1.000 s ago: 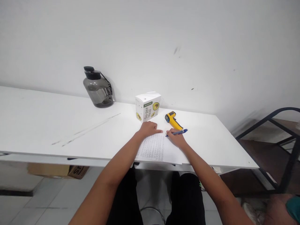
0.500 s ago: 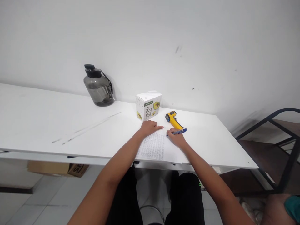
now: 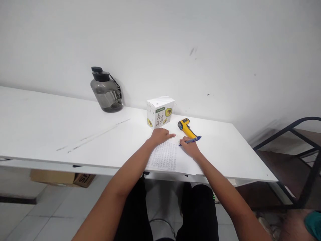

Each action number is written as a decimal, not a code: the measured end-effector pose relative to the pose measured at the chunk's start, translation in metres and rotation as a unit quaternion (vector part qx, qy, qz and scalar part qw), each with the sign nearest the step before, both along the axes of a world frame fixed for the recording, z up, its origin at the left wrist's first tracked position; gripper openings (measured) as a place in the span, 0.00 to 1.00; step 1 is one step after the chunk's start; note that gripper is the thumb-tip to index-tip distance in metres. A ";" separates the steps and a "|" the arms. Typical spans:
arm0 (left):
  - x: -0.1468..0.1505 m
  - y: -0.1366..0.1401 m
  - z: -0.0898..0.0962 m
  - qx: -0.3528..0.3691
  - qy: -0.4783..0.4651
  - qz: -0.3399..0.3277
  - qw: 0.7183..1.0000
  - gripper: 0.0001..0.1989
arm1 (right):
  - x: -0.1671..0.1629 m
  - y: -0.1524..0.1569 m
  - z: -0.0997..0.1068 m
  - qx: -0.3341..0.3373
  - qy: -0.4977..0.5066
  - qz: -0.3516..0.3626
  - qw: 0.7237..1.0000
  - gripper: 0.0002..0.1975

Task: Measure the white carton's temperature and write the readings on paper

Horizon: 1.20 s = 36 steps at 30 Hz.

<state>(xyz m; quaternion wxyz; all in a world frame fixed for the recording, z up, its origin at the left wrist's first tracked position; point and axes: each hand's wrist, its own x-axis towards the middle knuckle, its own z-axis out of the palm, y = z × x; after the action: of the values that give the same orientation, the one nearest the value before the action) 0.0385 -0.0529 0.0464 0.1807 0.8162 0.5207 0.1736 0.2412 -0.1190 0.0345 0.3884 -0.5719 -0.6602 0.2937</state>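
Note:
A sheet of paper [image 3: 163,157], covered in rows of small handwriting, lies on the white table [image 3: 100,140] in front of me. My left hand [image 3: 160,136] rests flat on its upper left part, thumb stretched to the right. In my right hand [image 3: 189,146] is a blue pen [image 3: 193,140], pinched near its tip, which points at the paper just right of the written rows. Right behind my left hand stands a white box [image 3: 160,112] with avocado pictures. A yellow and black infrared thermometer [image 3: 187,128] lies just beyond my right hand.
A grey translucent water bottle [image 3: 106,92] with a black lid stands at the back left by the wall. Below the table at left is a cardboard box [image 3: 62,177]. A dark metal-framed rack [image 3: 291,157] stands to the right. Part of another person [image 3: 296,224] shows at the lower right.
The view has shifted very slightly. Both hands stay in place on the paper, and the pen tip shows hardly any movement.

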 end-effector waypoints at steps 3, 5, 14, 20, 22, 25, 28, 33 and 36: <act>0.000 -0.001 0.000 0.002 0.000 0.001 1.000 0.34 | 0.000 0.000 -0.001 0.011 -0.008 -0.009 1.000 0.18; -0.001 -0.001 0.000 0.002 0.002 0.001 1.000 0.34 | 0.000 -0.001 -0.002 0.020 -0.010 -0.015 1.000 0.18; 0.000 0.001 -0.001 0.000 0.015 0.001 1.000 0.33 | 0.001 0.000 -0.003 0.024 -0.018 -0.023 0.999 0.19; 0.000 -0.001 0.000 -0.004 0.011 0.000 1.000 0.33 | 0.000 -0.001 0.000 0.001 0.000 -0.004 1.000 0.18; 0.000 -0.001 0.000 -0.009 0.007 0.003 1.000 0.33 | -0.001 -0.002 0.001 -0.001 -0.002 -0.006 1.000 0.18; 0.000 0.000 0.000 -0.007 0.002 0.004 1.000 0.33 | -0.001 -0.002 0.001 0.002 -0.002 -0.018 1.000 0.18; 0.000 0.000 0.000 -0.005 0.001 0.004 1.000 0.33 | -0.001 -0.002 0.001 0.009 -0.006 -0.026 1.000 0.18; 0.000 -0.001 0.001 -0.008 0.008 0.005 1.000 0.33 | 0.000 -0.001 -0.001 0.024 -0.012 -0.037 0.999 0.19; 0.001 -0.001 0.001 -0.006 0.008 0.005 1.000 0.32 | 0.000 -0.001 -0.002 0.021 -0.010 -0.033 0.999 0.19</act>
<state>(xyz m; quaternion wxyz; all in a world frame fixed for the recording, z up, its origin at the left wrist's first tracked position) 0.0393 -0.0539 0.0476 0.1800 0.8140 0.5272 0.1647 0.2414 -0.1200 0.0330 0.4034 -0.5879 -0.6506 0.2614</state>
